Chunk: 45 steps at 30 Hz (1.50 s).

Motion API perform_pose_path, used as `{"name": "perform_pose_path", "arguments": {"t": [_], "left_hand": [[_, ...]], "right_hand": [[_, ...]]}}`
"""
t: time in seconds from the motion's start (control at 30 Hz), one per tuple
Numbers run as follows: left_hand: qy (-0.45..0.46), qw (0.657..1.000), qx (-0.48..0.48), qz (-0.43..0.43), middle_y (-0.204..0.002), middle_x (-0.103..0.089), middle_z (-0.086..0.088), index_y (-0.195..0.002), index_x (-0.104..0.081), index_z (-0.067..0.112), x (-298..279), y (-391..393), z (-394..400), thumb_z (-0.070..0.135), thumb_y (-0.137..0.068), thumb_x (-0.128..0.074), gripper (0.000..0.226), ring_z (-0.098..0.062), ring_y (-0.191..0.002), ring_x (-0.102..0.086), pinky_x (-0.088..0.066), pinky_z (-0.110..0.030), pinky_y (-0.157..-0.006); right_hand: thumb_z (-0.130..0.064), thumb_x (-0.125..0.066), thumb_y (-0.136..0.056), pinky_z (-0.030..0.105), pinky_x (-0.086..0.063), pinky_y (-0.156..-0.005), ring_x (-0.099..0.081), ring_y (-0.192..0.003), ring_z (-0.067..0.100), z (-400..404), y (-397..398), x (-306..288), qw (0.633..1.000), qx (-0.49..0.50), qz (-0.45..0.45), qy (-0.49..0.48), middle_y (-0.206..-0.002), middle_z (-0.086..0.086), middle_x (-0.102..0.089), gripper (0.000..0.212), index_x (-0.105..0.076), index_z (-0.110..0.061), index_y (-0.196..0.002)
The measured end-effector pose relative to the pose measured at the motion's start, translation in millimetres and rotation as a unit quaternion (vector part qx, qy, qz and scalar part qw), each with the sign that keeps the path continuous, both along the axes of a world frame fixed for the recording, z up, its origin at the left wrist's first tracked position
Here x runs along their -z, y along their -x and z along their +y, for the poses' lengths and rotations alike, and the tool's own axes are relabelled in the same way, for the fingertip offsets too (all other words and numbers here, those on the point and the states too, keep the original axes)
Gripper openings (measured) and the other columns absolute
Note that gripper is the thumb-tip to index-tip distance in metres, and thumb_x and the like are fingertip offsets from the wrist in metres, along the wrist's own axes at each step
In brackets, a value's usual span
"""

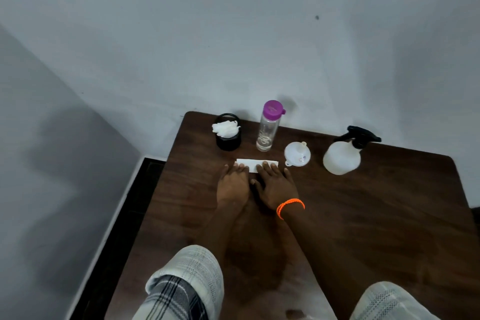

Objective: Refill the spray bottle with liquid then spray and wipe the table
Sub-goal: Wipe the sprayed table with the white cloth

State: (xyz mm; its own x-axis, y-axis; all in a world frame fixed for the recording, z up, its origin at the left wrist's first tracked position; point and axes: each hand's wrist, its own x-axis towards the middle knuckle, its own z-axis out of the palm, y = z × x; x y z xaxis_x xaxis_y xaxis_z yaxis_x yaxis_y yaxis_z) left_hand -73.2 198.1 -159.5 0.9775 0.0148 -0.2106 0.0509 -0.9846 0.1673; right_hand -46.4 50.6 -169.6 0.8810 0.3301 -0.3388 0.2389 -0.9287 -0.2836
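Both hands, left hand (233, 182) and right hand (276, 186), lay flat and empty on the bench (389, 215), the upright spray bottle (342, 154) standing off to the right, nearer the right hand.

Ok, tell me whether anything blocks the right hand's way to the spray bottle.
Nothing visible does. The right hand rests flat on the paper strip; the funnel lies just beyond it, left of the direct path to the spray bottle.
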Motion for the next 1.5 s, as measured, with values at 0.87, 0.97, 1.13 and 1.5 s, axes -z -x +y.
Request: {"name": "perform_pose_path", "arguments": {"t": [0.87,0.97,1.13,1.5], "left_hand": [[0.02,0.991,-0.13,-0.025,-0.157,-0.047,-0.001,-0.154,-0.042,0.016,15,65,162,0.027,-0.104,-0.039,0.051,-0.015,-0.153,-0.029,-0.003,-0.033,-0.127],[0.031,0.989,-0.141,-0.023,-0.159,-0.045,-0.002,-0.155,-0.041,0.016,16,86,166,0.025,-0.104,-0.04,0.052,-0.014,-0.154,-0.027,-0.002,-0.034,-0.128],[0.045,0.987,-0.149,-0.038,-0.157,-0.047,-0.006,-0.153,-0.044,0.012,14,127,160,0.025,-0.103,-0.043,0.052,-0.017,-0.152,-0.031,-0.002,-0.033,-0.127],[0.054,0.997,-0.062,0.006,-0.164,-0.033,-0.013,-0.158,-0.03,0.006,3,251,94,0.012,-0.104,-0.039,0.056,-0.026,-0.156,-0.022,0.005,-0.037,-0.127]], "right_hand": [[-0.056,-0.032,-0.104,0.045,-0.003,-0.126,-0.012,-0.157,0.021,175,32,14,0.992,-0.116,-0.033,-0.025,-0.169,-0.001,-0.019,0.063,-0.025,-0.027,-0.16],[-0.055,-0.032,-0.104,0.046,-0.003,-0.127,-0.011,-0.158,0.02,178,50,15,0.99,-0.131,-0.035,-0.026,-0.169,-0.002,-0.018,0.062,-0.024,-0.028,-0.16],[-0.054,-0.033,-0.105,0.046,-0.003,-0.127,-0.01,-0.158,0.019,168,87,14,0.988,-0.15,-0.031,-0.034,-0.17,-0.002,-0.017,0.061,-0.024,-0.031,-0.16],[-0.056,-0.028,-0.106,0.041,0.004,-0.127,-0.002,-0.158,0.011,78,193,1,0.98,-0.198,-0.019,-0.012,-0.17,-0.009,-0.008,0.059,-0.022,-0.035,-0.16]]}}
